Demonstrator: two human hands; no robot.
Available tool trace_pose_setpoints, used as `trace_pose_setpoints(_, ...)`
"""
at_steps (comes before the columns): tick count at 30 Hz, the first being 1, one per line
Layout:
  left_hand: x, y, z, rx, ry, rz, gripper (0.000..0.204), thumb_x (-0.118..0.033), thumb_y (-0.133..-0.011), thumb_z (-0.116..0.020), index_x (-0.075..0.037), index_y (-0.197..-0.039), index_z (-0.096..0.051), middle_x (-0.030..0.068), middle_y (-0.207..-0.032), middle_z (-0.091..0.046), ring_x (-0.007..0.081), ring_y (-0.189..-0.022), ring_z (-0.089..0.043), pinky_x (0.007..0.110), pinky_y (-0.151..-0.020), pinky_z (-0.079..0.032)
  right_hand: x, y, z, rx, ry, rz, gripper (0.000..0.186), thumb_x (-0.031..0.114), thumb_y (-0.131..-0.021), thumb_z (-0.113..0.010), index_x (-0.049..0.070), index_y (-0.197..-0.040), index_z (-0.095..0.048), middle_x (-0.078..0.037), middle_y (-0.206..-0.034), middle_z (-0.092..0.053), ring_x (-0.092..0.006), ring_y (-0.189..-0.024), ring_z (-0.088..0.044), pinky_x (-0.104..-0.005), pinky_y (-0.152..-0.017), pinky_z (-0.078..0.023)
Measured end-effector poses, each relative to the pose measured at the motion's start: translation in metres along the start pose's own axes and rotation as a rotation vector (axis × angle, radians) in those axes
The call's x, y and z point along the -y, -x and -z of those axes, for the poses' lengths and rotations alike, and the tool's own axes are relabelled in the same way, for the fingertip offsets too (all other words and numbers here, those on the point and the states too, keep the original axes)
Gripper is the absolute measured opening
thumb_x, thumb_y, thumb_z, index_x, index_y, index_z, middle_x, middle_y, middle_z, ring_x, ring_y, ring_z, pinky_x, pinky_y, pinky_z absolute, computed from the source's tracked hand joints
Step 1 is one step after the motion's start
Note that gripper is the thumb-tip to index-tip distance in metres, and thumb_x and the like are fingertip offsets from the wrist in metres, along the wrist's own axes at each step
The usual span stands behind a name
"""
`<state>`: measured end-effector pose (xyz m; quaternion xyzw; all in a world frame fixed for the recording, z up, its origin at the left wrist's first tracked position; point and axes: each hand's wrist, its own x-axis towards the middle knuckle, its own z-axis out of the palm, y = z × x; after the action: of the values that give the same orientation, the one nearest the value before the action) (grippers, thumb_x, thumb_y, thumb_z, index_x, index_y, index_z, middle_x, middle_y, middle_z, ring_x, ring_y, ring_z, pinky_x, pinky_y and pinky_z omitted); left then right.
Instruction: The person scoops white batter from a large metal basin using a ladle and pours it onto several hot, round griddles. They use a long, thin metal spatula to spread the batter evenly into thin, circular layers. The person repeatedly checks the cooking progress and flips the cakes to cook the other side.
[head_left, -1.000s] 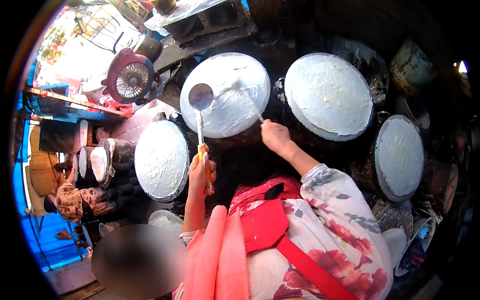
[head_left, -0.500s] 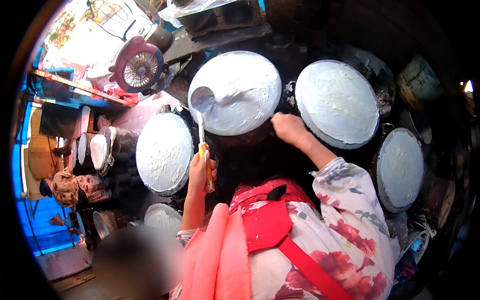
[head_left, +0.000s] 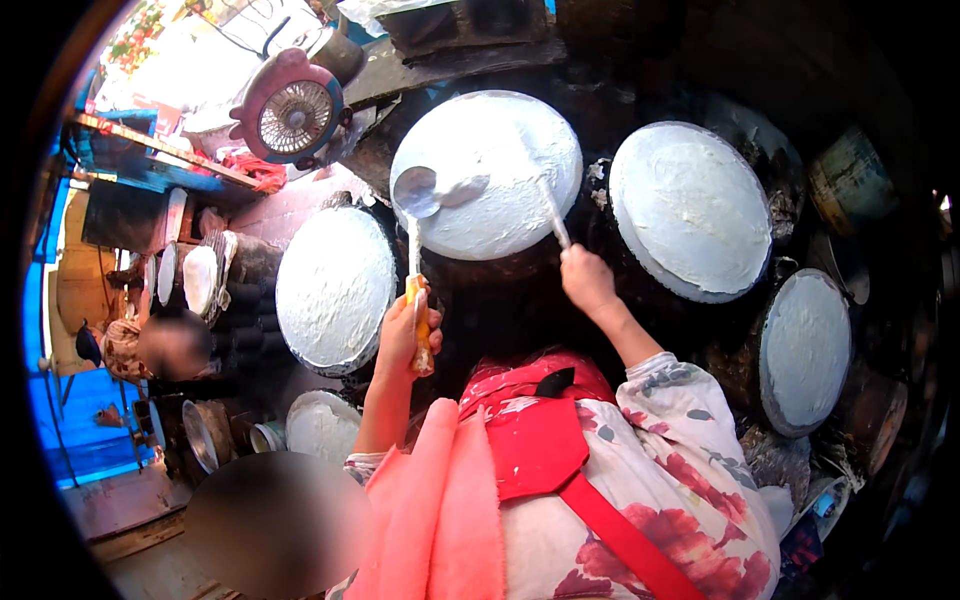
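Note:
My left hand (head_left: 398,335) is closed round the yellow handle of a ladle (head_left: 415,191). Its round metal bowl hangs over the left part of a large round griddle (head_left: 470,125) coated in white batter. A shadow falls on the batter beside the bowl. From the right, my right hand (head_left: 588,280) grips a narrow, pale spatula (head_left: 553,212), whose far end reaches onto the same white surface. Whether the blade presses into the batter or rests on it, I cannot tell. The spread batter looks slightly ridged.
White-covered round griddles stand to the left (head_left: 335,290), to the right (head_left: 690,210) and at the far right (head_left: 805,350). A pink fan (head_left: 295,115) sits at the upper left. Another person (head_left: 130,350) is at the far left, near several pans.
My right hand has shifted, and the spatula in it now shows lying over the middle griddle's batter. The ladle stays over the left of that griddle. The whole view has shifted slightly.

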<state>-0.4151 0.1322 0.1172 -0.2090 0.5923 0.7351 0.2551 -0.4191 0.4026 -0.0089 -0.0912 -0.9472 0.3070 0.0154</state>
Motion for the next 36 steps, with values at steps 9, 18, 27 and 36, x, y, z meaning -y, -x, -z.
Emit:
trace_pose_setpoints(9, 0.009, 0.02, 0.023, 0.315, 0.518, 0.033, 0.035, -0.032, -0.097, -0.043, -0.009, -0.123, -0.044, -0.0001, -0.066, -0.039, 0.0084, -0.044, -0.038, 0.022, -0.04, -0.033, 0.071, 0.042, -0.037, 0.155, -0.291, 0.184, 0.022, 0.022, -0.091, -0.047, 0.003, -0.081, -0.05, -0.021, -0.068, -0.06, -0.0397, -0.062, -0.059, -0.0492, -0.056, -0.047)
trace_pose_setpoints(18, -0.011, 0.028, 0.037, 0.408, 0.88, 0.035, 0.039, -0.026, -0.1, -0.035, 0.001, -0.128, -0.039, 0.0003, -0.066, -0.038, 0.0068, -0.043, -0.035, 0.021, -0.04, -0.033, 0.078, -0.002, 0.009, -0.089, -0.12, 0.542, 0.023, 0.02, -0.09, -0.046, 0.006, -0.073, -0.05, -0.016, -0.064, -0.058, -0.034, -0.056, -0.059, -0.0434, -0.049, -0.047)
trace_pose_setpoints(27, -0.025, 0.059, 0.046, 0.459, 0.939, -0.064, 0.044, -0.028, -0.1, -0.031, 0.003, -0.132, -0.032, 0.0028, -0.068, -0.041, 0.0093, -0.045, -0.043, 0.023, -0.042, -0.04, 0.045, -0.039, 0.009, 0.352, 0.276, 0.375, 0.018, 0.012, -0.081, -0.046, 0.001, -0.079, -0.059, -0.024, -0.074, -0.064, -0.0354, -0.073, -0.066, -0.0447, -0.064, -0.052)
trace_pose_setpoints(36, -0.013, 0.095, 0.083, 0.276, 0.959, -0.045, 0.04, -0.026, -0.1, -0.032, 0.004, -0.127, -0.04, 0.0016, -0.067, -0.04, 0.0092, -0.047, -0.042, 0.024, -0.043, -0.039, 0.013, -0.061, 0.015, 0.136, 0.349, 0.278, 0.015, 0.009, -0.08, -0.047, 0.002, -0.077, -0.059, -0.019, -0.069, -0.064, -0.033, -0.068, -0.066, -0.0422, -0.059, -0.053)
